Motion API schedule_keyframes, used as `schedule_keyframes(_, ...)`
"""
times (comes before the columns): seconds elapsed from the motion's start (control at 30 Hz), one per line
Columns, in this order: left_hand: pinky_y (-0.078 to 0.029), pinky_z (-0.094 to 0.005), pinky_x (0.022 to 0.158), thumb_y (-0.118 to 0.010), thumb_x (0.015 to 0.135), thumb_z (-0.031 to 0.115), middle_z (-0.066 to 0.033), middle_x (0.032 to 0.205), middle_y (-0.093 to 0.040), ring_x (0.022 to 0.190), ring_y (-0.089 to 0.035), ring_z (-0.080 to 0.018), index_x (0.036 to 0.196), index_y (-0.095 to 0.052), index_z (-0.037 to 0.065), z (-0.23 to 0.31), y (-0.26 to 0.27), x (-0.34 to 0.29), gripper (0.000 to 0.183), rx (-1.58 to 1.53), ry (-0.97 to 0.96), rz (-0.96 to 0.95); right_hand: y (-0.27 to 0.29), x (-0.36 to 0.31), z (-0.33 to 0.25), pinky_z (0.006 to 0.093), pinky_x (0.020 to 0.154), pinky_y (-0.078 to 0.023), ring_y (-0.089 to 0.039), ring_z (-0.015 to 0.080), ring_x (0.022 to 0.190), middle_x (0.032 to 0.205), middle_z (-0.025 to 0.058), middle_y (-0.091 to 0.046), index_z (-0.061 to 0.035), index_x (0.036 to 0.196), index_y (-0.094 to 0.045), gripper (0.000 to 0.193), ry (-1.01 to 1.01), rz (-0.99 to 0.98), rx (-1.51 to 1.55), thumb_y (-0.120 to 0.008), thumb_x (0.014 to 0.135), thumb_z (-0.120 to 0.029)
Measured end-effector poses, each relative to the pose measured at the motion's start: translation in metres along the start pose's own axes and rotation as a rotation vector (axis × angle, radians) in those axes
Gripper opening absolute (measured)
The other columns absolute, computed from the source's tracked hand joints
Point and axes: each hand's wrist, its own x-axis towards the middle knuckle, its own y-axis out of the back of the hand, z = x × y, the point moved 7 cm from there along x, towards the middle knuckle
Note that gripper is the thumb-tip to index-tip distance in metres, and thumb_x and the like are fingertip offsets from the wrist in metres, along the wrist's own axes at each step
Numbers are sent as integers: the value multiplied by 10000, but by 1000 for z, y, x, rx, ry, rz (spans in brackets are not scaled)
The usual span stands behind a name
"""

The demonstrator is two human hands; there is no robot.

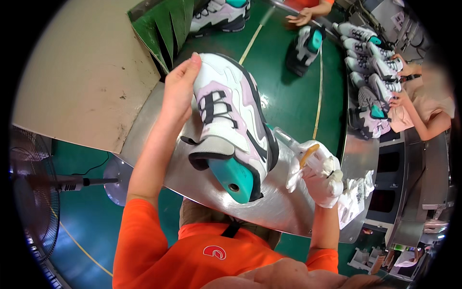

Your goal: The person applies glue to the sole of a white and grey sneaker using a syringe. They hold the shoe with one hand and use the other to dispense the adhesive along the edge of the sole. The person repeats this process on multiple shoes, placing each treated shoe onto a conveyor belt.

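A white, lilac and black sneaker (230, 108) is held toe-up in front of me, over the metal worktop. A teal shoe last (234, 180) fills its collar. My left hand (180, 89) is closed on its toe, thumb near the tip. My right hand (321, 176), in a white glove, is beside the sole's right edge. Its fingers are closed around a slim tool with a pale, see-through end (286, 138); its exact kind is unclear. A tan, stick-like piece (308, 153) shows at the glove, but I cannot tell whether it is part of the tool.
Beyond the metal worktop (293, 212) runs a green conveyor belt (284, 91) carrying a blurred sneaker (306, 45). White cloths (353, 200) lie at right. Several sneakers (368, 62) line the far right, near co-workers' hands (397, 98). A fan (33, 188) stands left, beside a beige panel (91, 72).
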Motion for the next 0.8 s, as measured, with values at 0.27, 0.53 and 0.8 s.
schedule_keyframes(0.27, -486, -254, 868, -713, 903, 140, -64, 1072, -641, 990, -587, -107, 1215, -579, -23, 55, -117, -41, 376, 62, -231, -320, 27, -28, -90, 400, 760, -565, -666, 319, 928, 1194, 228, -542, 17, 1398, -379, 696, 499, 266, -76, -599, 897, -413)
schedule_keyframes(0.53, -458, -311, 954, -862, 682, 161, -80, 1093, -606, 1061, -583, -174, 1428, -353, 36, 70, -241, -140, 911, 368, -244, -787, -9, -86, -182, 322, 903, -503, -599, 326, 1190, 1205, 105, -539, -40, 1401, -378, 672, 693, 574, -421, -646, 787, 20)
schedule_keyframes(0.8, -479, -395, 953, -859, 654, 235, -202, 1183, -615, 1113, -615, -321, 1412, -330, -32, 55, -289, -178, 962, 438, -372, -945, -34, -88, -176, 392, 993, -494, -567, 295, 1233, 1206, 122, -529, -44, 1383, -364, 712, 469, 366, -336, -710, 765, 25)
